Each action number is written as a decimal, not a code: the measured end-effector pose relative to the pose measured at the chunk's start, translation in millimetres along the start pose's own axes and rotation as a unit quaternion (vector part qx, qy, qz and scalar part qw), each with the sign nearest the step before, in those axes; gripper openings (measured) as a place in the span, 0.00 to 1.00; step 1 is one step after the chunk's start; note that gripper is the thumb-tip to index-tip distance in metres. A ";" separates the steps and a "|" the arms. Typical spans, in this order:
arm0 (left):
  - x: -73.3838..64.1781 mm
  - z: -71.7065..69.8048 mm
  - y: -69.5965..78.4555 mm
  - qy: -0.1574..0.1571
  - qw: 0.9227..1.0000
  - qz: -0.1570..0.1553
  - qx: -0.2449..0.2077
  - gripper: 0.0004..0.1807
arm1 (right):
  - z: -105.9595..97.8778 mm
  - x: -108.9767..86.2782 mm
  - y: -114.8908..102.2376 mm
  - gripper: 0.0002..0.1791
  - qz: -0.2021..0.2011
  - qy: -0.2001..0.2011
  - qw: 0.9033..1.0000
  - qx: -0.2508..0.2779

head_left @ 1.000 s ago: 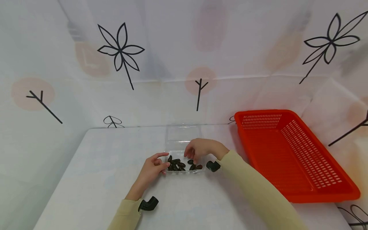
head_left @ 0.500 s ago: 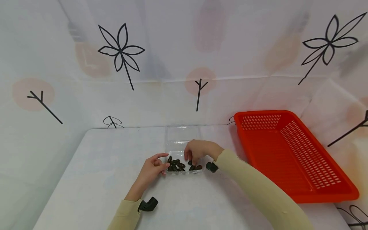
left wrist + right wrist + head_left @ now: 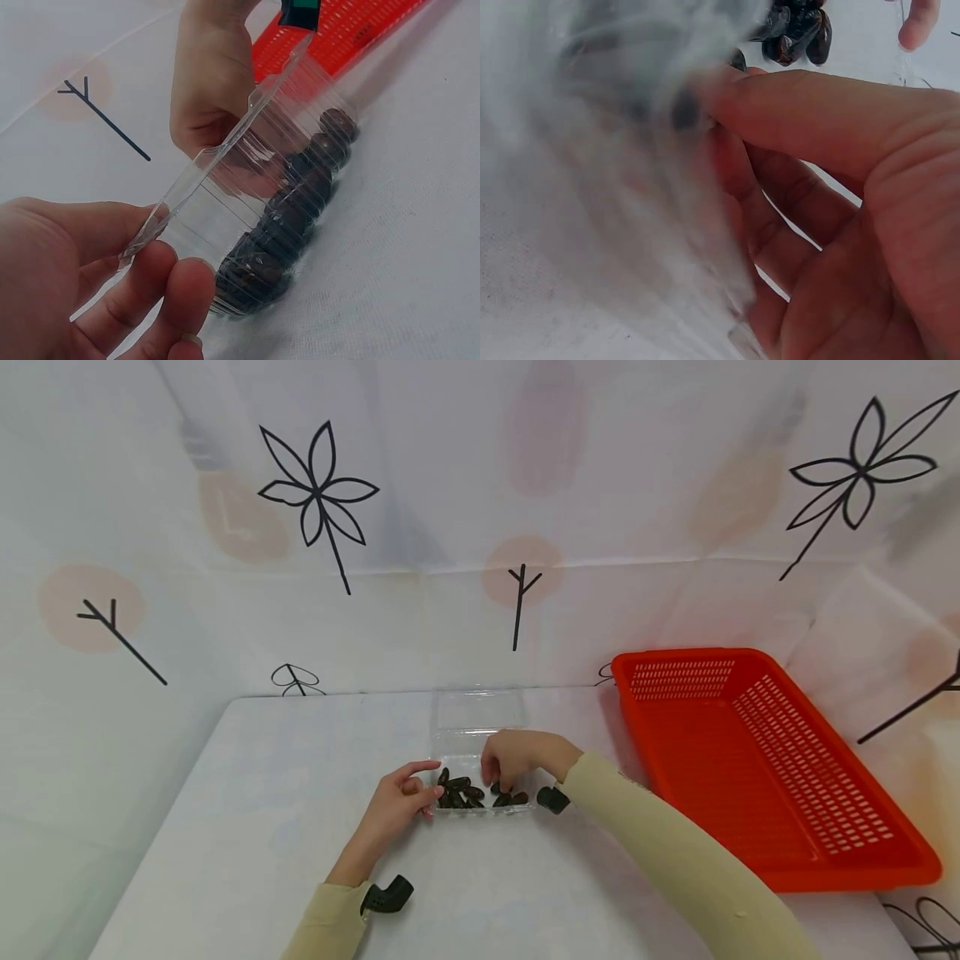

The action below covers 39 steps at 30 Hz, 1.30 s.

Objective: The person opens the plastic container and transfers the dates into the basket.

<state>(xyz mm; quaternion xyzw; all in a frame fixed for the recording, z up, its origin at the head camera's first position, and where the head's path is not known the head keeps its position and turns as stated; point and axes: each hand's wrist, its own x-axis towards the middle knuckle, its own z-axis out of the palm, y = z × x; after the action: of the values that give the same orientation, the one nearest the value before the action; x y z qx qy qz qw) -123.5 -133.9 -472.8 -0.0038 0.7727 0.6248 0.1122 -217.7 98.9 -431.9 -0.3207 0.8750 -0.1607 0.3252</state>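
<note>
A clear plastic hinged box (image 3: 467, 763) lies on the white table with its lid (image 3: 480, 708) folded back. Several dark brown, glossy dates (image 3: 459, 783) cluster in its left half, and a few more (image 3: 519, 798) sit at the right. My left hand (image 3: 397, 797) pinches the left rim between thumb and fingers, as the left wrist view shows at the box edge (image 3: 176, 214). Reaching in from above, my right hand (image 3: 521, 756) has thumb and fingertips around one date (image 3: 496, 788). In the right wrist view the blurred box wall partly hides that date (image 3: 684, 109).
A large red plastic basket (image 3: 757, 777) with perforated sides stands to the right, beside the right forearm. Behind the table (image 3: 300, 793) hangs a white cloth (image 3: 420, 610) printed with black plant outlines. Each wrist wears a black device (image 3: 387, 894).
My right hand has dropped slightly, its fingertips lower among the dates at the right. The left hand keeps its grip on the box rim.
</note>
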 end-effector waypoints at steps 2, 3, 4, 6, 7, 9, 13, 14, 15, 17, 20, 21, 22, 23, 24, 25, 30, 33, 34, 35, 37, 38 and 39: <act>3.4 0.3 -7.1 0.003 1.000 0.000 -0.001 0.26 | 0.0 0.3 0.2 0.13 -0.003 -0.004 1.000 -0.002; 3.8 0.4 -8.4 0.005 1.000 0.002 0.000 0.25 | 0.1 0.5 0.5 0.13 -0.004 -0.006 1.000 -0.003; 4.0 0.6 -9.2 0.006 1.000 0.003 0.000 0.25 | 0.0 0.7 0.7 0.13 -0.006 -0.007 1.000 -0.003; 4.0 0.7 -10.1 0.008 1.000 0.007 0.003 0.25 | 0.2 0.6 0.8 0.13 -0.007 -0.010 1.000 -0.003; 3.8 0.9 -10.1 0.008 1.000 0.008 0.003 0.25 | 0.4 0.6 1.0 0.13 -0.006 -0.011 1.000 -0.003; 3.2 1.2 -10.6 0.007 1.000 0.010 0.003 0.25 | 1.1 0.4 1.0 0.13 -0.004 -0.013 1.000 -0.002; 2.9 1.3 -12.0 0.003 1.000 0.009 0.006 0.25 | 0.5 -0.8 0.0 0.11 -0.007 -0.014 1.000 0.002; 3.0 1.3 -12.8 0.003 1.000 0.009 0.007 0.25 | -0.1 -1.3 -0.2 0.11 -0.010 -0.014 1.000 0.005; 3.2 1.5 -13.3 0.002 1.000 0.009 0.007 0.25 | -0.8 -1.8 -0.4 0.10 -0.013 -0.013 1.000 0.010; 3.5 1.5 -14.2 0.002 1.000 0.009 0.005 0.25 | -2.8 -2.8 -0.2 0.10 -0.020 -0.011 1.000 0.020; 4.2 1.7 -14.5 0.000 1.000 0.011 -0.001 0.25 | -6.1 -3.7 0.2 0.10 -0.030 -0.001 0.999 0.032; 4.1 1.6 -13.8 0.000 1.000 0.012 -0.002 0.25 | -7.2 -3.8 0.5 0.10 -0.035 0.004 0.999 0.037; 4.0 1.5 -13.7 0.001 1.000 0.012 -0.003 0.25 | -8.4 -3.9 0.7 0.09 -0.039 0.009 0.998 0.040; 4.0 1.6 -13.5 0.001 1.000 0.013 -0.003 0.26 | -9.7 -4.1 0.6 0.09 -0.043 0.014 0.998 0.044; 3.9 1.6 -12.9 0.001 1.000 0.014 -0.003 0.26 | -11.0 -4.4 0.6 0.09 -0.045 0.018 0.998 0.048; 3.7 1.9 -13.0 0.001 1.000 0.015 -0.003 0.26 | -11.8 -4.7 1.1 0.09 -0.047 0.023 0.997 0.052; 2.7 3.0 -11.8 0.000 1.000 0.012 -0.005 0.26 | -17.5 -9.8 2.5 0.09 -0.058 0.034 0.995 0.079; 3.2 3.3 -12.0 -0.001 1.000 0.012 -0.004 0.25 | -22.0 -15.6 2.6 0.10 -0.063 0.044 0.992 0.098; 3.3 3.4 -12.3 -0.001 1.000 0.014 -0.003 0.25 | -23.6 -17.6 2.7 0.10 -0.065 0.051 0.991 0.103; 3.7 3.5 -13.0 -0.001 1.000 0.014 -0.002 0.25 | -25.0 -19.4 3.1 0.10 -0.067 0.060 0.990 0.106; 4.1 3.2 -13.9 0.000 1.000 0.014 0.000 0.24 | -27.3 -23.2 4.1 0.10 -0.069 0.081 0.988 0.111; 4.3 3.2 -14.4 0.000 1.000 0.013 -0.001 0.24 | -28.6 -25.4 4.4 0.10 -0.068 0.093 0.987 0.115; 4.5 3.2 -14.9 -0.001 1.000 0.012 -0.001 0.24 | -29.8 -28.0 4.6 0.10 -0.067 0.106 0.985 0.118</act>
<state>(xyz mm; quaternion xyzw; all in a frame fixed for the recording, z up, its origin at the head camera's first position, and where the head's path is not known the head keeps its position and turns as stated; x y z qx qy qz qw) -125.1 -133.5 -488.6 0.0057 0.7722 0.6265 0.1054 -223.6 123.1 -399.1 -0.3192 0.8559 -0.3173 0.2547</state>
